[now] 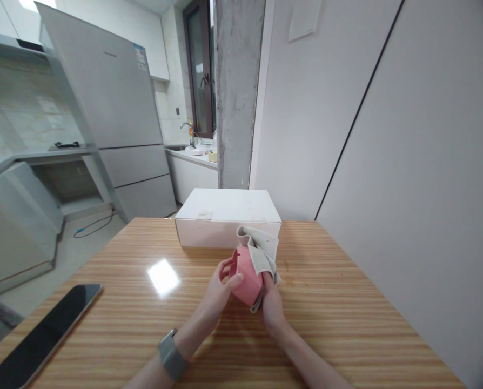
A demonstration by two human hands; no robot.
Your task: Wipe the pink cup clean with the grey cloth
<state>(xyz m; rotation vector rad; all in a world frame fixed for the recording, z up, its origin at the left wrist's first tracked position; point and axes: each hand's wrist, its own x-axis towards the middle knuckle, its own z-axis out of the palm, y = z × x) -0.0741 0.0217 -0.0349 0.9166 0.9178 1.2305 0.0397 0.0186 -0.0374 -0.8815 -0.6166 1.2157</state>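
My left hand (221, 286) grips a pink cup (246, 276), thumb on its side and fingers round its rim, just above the wooden table (144, 319). My right hand (272, 305) presses a beige cloth (261, 251) against the cup's right side and bottom; the cloth drapes over the cup's top. A grey watch sits on my left wrist.
A white box (225, 216) stands at the table's far edge, just behind the cup. A dark tablet (42, 335) lies at the near left corner. A wall runs along the right. A fridge, counter and sink are beyond the table on the left.
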